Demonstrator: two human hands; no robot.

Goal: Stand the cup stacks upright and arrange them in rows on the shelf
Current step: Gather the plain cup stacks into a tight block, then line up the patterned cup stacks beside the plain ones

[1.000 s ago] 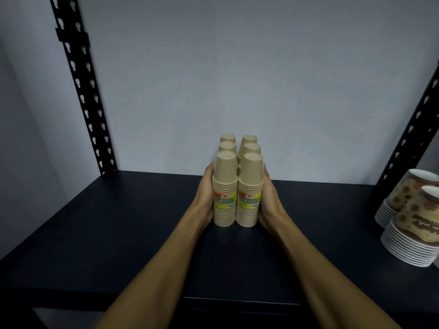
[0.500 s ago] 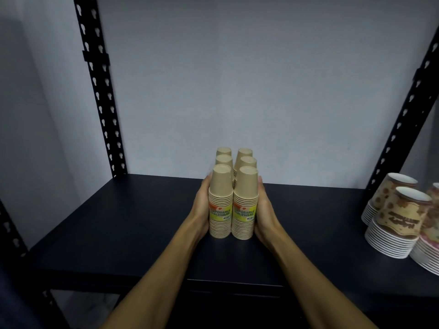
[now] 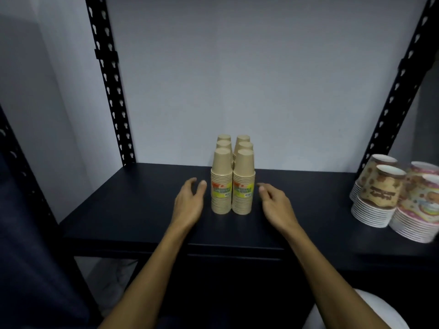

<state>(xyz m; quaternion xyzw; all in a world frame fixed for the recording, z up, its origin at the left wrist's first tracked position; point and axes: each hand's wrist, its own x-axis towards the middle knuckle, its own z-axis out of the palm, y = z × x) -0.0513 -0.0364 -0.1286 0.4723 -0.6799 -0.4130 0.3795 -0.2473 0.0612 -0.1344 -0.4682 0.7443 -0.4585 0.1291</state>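
Plainly, the squaring-up step looked finished; six tan cup stacks (image 3: pixel 232 176) stood upright, rims down, in two rows of three running from front to back near the middle of the shelf (image 3: pixel 142 210), the stacks in each row touching or nearly so, the two rows just beside one another; the front pair showed yellow labels. The left hand (image 3: pixel 188 200) hovered just beside the left row, fingers loosely spread and curved, gripping nothing and, as far as could be told, not touching the cups; the right hand (image 3: pixel 275 203) hovered just beside the right row, likewise relaxed and empty, a clear gap between fingertips and cups.

By my judgement the tan group was done; the next move probably called for a reach to the right, where printed cup stacks (image 3: pixel 380 193) leaned at a tilt, not upright; they would want a grip with both hands low on the stack, since tall nested stacks could bend or slide apart.

The shelf was dark, smooth and faintly glossy, with bare room either side of the tan group; black slotted uprights (image 3: pixel 109 81) rose at the back corners; a plain pale wall (image 3: pixel 237 67) stood behind; the light was dim.
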